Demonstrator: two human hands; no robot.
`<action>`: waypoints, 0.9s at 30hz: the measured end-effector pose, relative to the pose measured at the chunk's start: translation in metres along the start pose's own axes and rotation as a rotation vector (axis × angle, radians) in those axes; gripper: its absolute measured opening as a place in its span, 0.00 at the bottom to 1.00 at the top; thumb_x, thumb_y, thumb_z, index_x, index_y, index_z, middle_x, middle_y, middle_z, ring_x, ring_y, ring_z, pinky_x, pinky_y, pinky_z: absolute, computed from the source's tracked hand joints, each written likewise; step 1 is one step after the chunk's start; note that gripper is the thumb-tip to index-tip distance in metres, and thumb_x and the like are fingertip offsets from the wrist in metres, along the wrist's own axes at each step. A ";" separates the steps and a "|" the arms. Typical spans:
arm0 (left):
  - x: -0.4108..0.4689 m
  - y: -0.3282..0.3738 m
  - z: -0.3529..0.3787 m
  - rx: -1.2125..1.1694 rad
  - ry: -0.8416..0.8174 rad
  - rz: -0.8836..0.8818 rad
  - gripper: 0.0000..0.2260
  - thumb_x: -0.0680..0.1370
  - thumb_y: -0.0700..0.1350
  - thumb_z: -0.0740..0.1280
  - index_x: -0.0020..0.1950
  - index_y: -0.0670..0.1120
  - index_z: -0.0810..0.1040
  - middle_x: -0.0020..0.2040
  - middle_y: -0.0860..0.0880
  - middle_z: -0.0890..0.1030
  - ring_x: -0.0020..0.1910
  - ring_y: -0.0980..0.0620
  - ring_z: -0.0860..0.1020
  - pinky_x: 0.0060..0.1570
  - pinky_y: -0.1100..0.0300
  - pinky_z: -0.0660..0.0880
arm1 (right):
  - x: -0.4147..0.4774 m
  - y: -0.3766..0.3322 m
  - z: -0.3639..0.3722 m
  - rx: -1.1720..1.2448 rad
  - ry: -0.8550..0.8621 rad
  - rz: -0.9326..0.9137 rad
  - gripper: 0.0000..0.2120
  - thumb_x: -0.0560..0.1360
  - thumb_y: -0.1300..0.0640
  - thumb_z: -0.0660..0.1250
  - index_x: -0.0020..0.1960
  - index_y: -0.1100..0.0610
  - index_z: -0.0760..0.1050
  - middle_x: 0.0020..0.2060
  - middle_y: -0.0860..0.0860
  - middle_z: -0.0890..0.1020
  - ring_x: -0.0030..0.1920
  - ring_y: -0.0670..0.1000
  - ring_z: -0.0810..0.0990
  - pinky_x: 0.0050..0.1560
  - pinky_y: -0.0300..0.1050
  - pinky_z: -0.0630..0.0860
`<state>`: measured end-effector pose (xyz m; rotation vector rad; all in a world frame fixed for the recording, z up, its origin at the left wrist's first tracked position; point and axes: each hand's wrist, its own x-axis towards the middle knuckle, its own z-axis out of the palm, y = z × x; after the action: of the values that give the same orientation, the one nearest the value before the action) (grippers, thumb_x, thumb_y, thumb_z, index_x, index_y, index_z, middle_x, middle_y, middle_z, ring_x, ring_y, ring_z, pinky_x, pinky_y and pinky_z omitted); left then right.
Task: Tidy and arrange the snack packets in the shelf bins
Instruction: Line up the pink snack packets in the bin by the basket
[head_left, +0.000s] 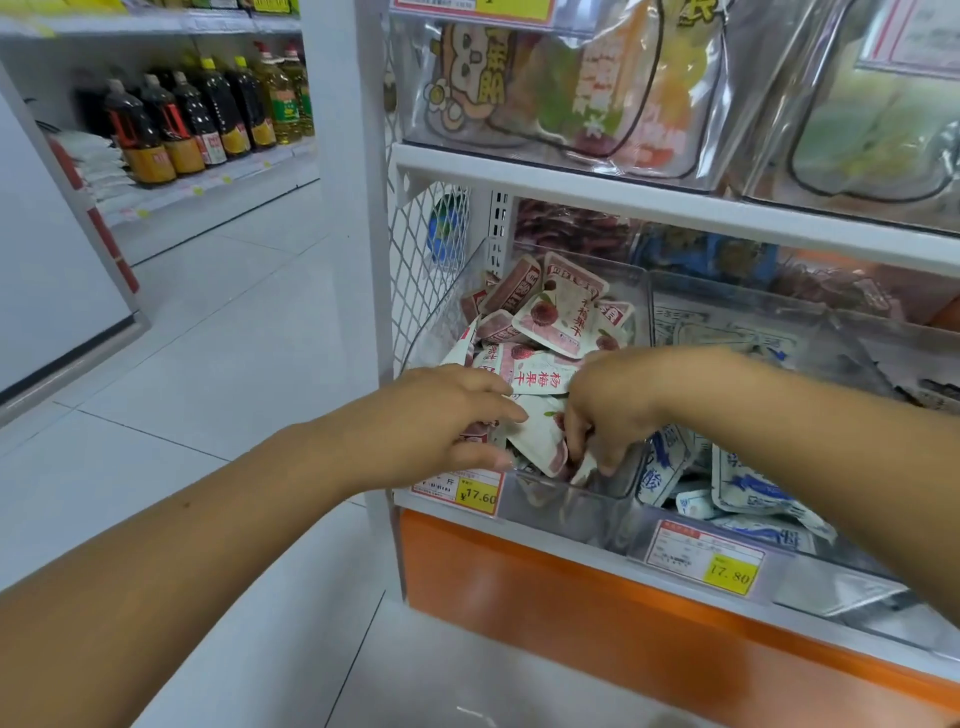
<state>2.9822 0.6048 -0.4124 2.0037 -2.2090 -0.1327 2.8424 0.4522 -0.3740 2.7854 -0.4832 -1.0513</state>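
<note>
The red-and-white snack packets (556, 322) lie in a messy heap in the clear bin (571, 506) at the left end of the shelf, just beside the blue-and-white packets (748, 483). The left hand (441, 421) rests on the heap with straight fingers, and the right hand (613, 405) curls its fingers round the front packet (540, 436). The packets look light, soft and a bit slippery, so pinching one by its flat edge is probably best.

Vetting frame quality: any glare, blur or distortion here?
Head view: wide-angle distortion skews the white metal shelf rail; glare washes the clear plastic upper bin; the right hand gripping a red-and-white snack packet looks slightly soft; the yellow price tag is legible.
</note>
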 end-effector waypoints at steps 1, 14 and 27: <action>-0.001 -0.001 0.000 -0.019 0.002 0.002 0.22 0.77 0.60 0.62 0.70 0.58 0.71 0.73 0.56 0.66 0.69 0.57 0.64 0.67 0.58 0.63 | 0.003 0.000 0.002 -0.007 0.039 -0.018 0.14 0.69 0.45 0.73 0.54 0.43 0.81 0.46 0.40 0.80 0.49 0.46 0.75 0.54 0.45 0.75; -0.002 0.023 -0.005 -0.784 0.400 -0.249 0.15 0.74 0.48 0.73 0.57 0.61 0.74 0.49 0.62 0.82 0.46 0.65 0.81 0.44 0.66 0.78 | -0.044 0.004 0.012 1.103 0.674 -0.148 0.11 0.75 0.51 0.69 0.47 0.59 0.81 0.40 0.62 0.81 0.35 0.53 0.77 0.35 0.48 0.72; -0.003 0.023 -0.012 -0.471 0.289 -0.216 0.22 0.74 0.54 0.72 0.66 0.59 0.70 0.63 0.60 0.76 0.56 0.65 0.74 0.57 0.64 0.72 | -0.075 0.011 0.020 1.529 0.942 -0.037 0.10 0.68 0.63 0.75 0.47 0.52 0.81 0.42 0.52 0.85 0.38 0.50 0.84 0.38 0.48 0.79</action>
<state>2.9621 0.6105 -0.3964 1.8478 -1.6028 -0.3312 2.7730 0.4671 -0.3398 3.7487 -1.4321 1.3134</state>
